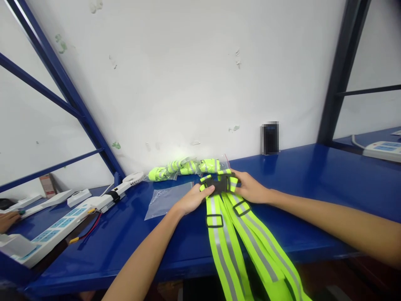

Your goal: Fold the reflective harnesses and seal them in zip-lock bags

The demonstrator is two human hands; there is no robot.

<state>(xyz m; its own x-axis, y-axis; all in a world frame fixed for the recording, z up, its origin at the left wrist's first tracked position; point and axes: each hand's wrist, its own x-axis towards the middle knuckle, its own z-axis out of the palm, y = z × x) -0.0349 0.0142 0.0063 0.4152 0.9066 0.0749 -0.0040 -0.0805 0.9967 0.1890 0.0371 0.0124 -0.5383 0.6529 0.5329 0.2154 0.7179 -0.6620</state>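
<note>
My left hand [194, 200] and my right hand [250, 188] both hold the top of a neon yellow reflective safety vest [225, 246] at its black mesh centre piece [219, 184]. Its grey-striped straps with black slide buckles hang over the table's front edge towards me. Just left of my left hand lies a flat, clear plastic bag [166, 200]. Behind my hands, a row of neon yellow reflective items in clear bags [184, 168] lies against the wall.
The blue metal table [307, 184] runs along a white wall, with dark blue frame struts at both sides. At left are a white power strip [46, 234], a small white fan [133, 177] and another person's hand [8, 219]. A blurred black object [270, 138] stands at the wall.
</note>
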